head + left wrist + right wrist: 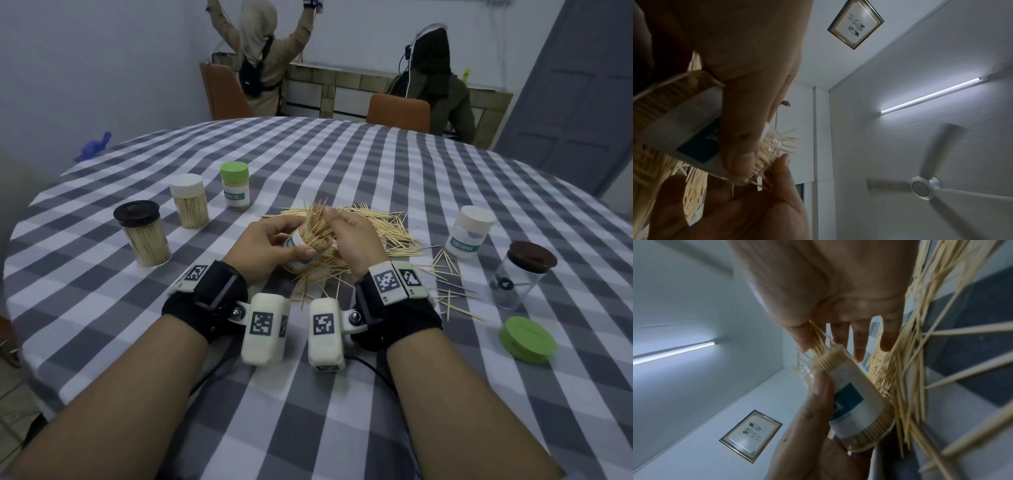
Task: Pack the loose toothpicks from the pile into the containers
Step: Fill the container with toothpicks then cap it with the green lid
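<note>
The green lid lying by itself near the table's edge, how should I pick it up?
Take the green lid by its round rim, coming straight down from above with thumb on one side and fingers on the other. It lies flat on the checked tablecloth, so only its top and low side wall are exposed. It is probably light, so a gentle pinch should do.

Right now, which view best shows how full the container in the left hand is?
The right wrist view: the held container shows packed toothpicks bristling from its open mouth. The left wrist view shows it partly behind the left hand's thumb. The head view shows it mostly covered by both hands.
</note>
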